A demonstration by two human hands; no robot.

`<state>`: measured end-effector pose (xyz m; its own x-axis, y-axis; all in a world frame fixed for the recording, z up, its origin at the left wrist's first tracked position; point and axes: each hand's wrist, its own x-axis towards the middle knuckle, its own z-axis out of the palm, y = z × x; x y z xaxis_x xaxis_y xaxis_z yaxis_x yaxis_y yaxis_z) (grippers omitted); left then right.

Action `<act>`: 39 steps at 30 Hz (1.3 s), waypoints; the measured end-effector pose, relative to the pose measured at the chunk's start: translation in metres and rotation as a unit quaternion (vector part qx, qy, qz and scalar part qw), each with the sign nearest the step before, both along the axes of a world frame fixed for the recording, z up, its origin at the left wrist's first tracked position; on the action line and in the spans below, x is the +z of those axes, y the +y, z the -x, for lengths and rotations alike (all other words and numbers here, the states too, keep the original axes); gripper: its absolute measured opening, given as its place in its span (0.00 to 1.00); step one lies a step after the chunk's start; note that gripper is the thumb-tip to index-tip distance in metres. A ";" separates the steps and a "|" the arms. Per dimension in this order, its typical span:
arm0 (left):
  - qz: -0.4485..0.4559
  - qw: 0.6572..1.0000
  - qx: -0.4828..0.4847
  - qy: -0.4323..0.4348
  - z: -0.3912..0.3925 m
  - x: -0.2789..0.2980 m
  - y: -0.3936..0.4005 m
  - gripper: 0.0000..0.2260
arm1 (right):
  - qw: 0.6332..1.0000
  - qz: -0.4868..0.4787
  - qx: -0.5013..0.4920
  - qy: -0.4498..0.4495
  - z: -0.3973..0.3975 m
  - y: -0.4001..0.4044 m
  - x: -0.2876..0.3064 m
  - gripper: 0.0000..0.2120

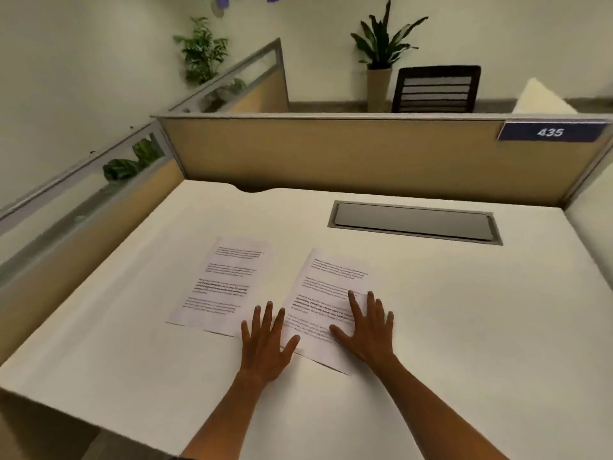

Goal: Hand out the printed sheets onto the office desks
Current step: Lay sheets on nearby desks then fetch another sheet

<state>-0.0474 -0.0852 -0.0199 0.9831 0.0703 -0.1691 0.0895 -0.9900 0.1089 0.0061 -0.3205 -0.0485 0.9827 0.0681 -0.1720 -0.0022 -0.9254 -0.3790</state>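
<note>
Two printed sheets lie side by side on a white desk (464, 310). The left sheet (219, 283) lies flat with nothing on it. The right sheet (326, 287) is tilted a little clockwise. My right hand (366, 323) rests flat on the right sheet's lower right part, fingers spread. My left hand (267, 340) lies flat with fingers apart between the two sheets, its fingertips over the right sheet's left edge and near the left sheet's lower right corner. Neither hand grips anything.
A grey recessed cable tray (414, 222) sits in the desk at the back right. Tan cubicle partitions (331, 157) enclose the desk at the back and left, with a sign reading 435 (550, 131). Beyond stand a black chair (436, 89) and potted plants (381, 54).
</note>
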 end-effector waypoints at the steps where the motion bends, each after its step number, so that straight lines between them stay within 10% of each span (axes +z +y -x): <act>1: 0.006 1.000 -0.010 0.003 -0.008 -0.001 0.000 0.35 | 1.000 0.006 0.008 0.002 0.001 -0.001 -0.003 0.45; 20: 0.050 0.984 -0.169 0.039 -0.078 -0.009 0.002 0.26 | 0.993 -0.091 -0.070 -0.013 -0.004 0.027 0.026 0.47; 28: 0.065 0.971 -0.223 0.055 -0.088 -0.002 0.017 0.26 | 0.837 -0.360 -0.410 -0.046 0.020 0.051 0.041 0.49; 39: 0.376 0.898 -0.225 0.036 -0.080 0.009 -0.011 0.24 | 0.753 -0.330 -0.565 -0.069 0.099 0.037 0.056 0.06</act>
<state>0.0322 -0.0962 -0.0109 0.8677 -0.4926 -0.0662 -0.2681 -0.5759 0.7723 -0.0934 -0.2831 0.0071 0.4821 -0.7996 -0.3580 -0.5659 0.0278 -0.8240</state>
